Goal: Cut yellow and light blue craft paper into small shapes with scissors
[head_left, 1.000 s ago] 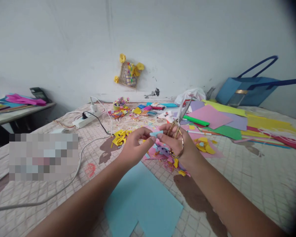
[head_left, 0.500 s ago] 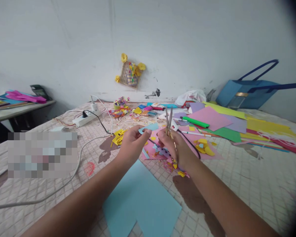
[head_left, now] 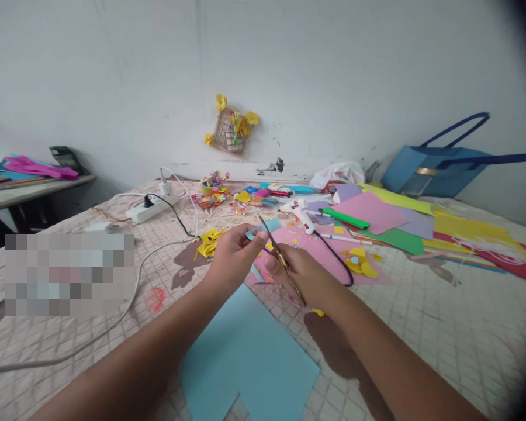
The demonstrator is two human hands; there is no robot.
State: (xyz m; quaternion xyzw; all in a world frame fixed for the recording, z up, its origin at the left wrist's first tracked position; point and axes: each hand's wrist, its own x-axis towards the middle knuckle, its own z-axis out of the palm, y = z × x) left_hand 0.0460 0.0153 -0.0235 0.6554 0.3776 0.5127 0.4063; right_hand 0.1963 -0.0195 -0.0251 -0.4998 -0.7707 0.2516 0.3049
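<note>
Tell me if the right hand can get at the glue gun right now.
Probably yes: the glue gun lies just beyond the right hand, with nothing seen on top of it. The hand holds the scissors, though, so it would likely need to free its fingers first.

1 blue bag (head_left: 438, 172) by wall (head_left: 333, 70)

Shiny metal scissors (head_left: 280, 255), matt smooth blue paper (head_left: 249, 356), glossy white plastic glue gun (head_left: 298, 214).
</note>
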